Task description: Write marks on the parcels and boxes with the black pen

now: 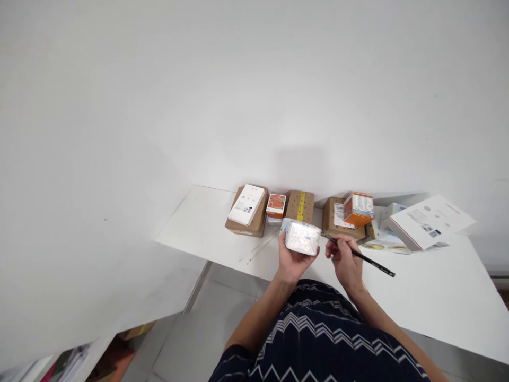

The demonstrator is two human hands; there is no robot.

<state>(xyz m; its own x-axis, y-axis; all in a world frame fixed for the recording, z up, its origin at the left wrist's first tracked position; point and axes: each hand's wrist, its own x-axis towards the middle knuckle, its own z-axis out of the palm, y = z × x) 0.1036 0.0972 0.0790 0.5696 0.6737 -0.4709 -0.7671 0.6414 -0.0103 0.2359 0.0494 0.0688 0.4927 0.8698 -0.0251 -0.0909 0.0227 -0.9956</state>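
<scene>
My left hand point(293, 263) grips a small white pack point(303, 237) with light blue print along one side and a shiny, plastic-like face turned up. It is held above the shelf's front part. Just to its right, my right hand point(345, 259) is closed around a long, thin black pen point(373, 261). One end of the pen points toward the pack and the other sticks out to the right. From this view I cannot tell whether the pen touches the pack. Behind the pack stands a brown cardboard box point(300, 206) with yellow tape, partly hidden by it.
A white shelf point(431, 286) runs along the wall. On it are a flat white box point(247, 205) on a brown box point(254, 229), two orange-and-white boxes point(276, 205), another brown box point(330, 218), and a large white box point(431, 220) leaning at the right.
</scene>
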